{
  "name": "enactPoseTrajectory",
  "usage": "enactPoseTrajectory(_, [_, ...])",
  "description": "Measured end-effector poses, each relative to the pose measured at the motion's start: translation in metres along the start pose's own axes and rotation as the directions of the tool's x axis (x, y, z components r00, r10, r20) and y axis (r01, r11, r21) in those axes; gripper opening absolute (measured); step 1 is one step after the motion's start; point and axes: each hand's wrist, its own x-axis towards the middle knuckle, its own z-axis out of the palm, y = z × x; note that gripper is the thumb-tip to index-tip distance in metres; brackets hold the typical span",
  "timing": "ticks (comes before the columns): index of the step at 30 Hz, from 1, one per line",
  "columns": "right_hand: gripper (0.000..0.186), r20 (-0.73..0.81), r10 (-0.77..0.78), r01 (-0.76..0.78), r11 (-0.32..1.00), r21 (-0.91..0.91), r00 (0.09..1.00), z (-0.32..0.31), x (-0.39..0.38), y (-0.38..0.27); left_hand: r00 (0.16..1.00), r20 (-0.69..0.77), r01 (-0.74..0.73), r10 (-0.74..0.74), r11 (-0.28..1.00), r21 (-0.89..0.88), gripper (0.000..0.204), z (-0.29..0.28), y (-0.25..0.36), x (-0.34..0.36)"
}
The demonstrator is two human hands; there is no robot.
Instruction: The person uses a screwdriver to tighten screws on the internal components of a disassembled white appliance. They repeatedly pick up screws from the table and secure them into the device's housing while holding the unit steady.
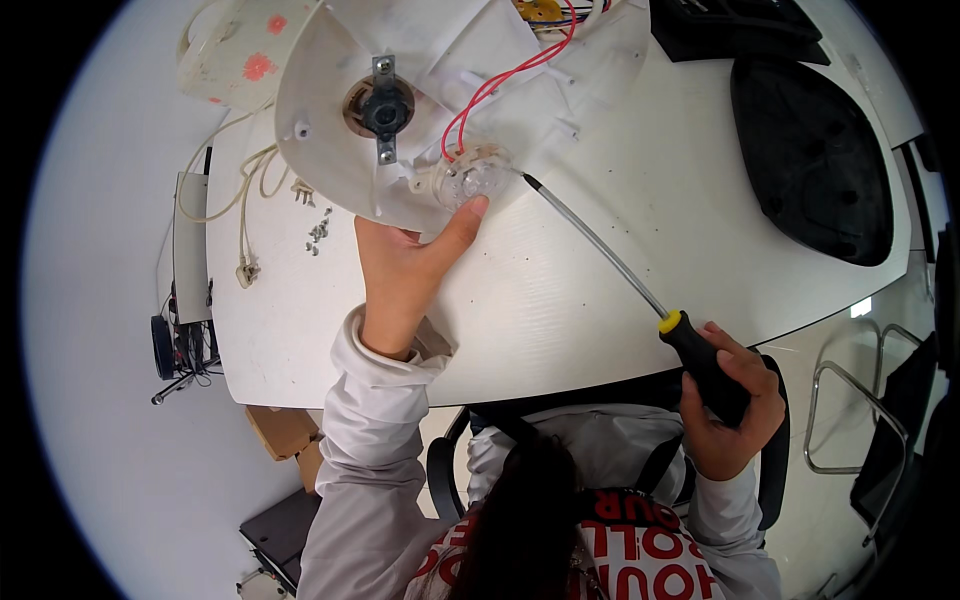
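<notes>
A white plastic housing lies with its hollow side up at the far middle of the table. My left hand is closed on its near edge, fingers hidden underneath. The left thumb presses beside a clear round plastic part, from which two red wires run to the far right. A dark round component under a metal bracket sits inside the housing. Wrapped round the black handle of a screwdriver, my right hand holds it slanted. The tip is at the right edge of the clear part; whether it touches is unclear.
Several small screws lie left of the housing, near pale cords with plugs. Black plastic covers rest at the right. A white case with red flower marks stands far left. A metal-framed chair is beyond the table's right edge.
</notes>
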Motion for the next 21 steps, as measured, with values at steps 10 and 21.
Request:
enactPoseTrajectory(10, [0.046, 0.0, 0.002, -0.002, 1.0, 0.004, 1.0, 0.001, 0.001, -0.001, 1.0, -0.015, 0.001, -0.001, 1.0, -0.005, 0.032, 0.001, 0.002, 0.0])
enactPoseTrajectory(21, [0.056, 0.002, -0.029, 0.029, 0.997, 0.073, 1.0, -0.003, -0.006, 0.003, 0.789, -0.368, -0.276, 0.492, 0.819, 0.503, 0.048, -0.002, 0.016, -0.039])
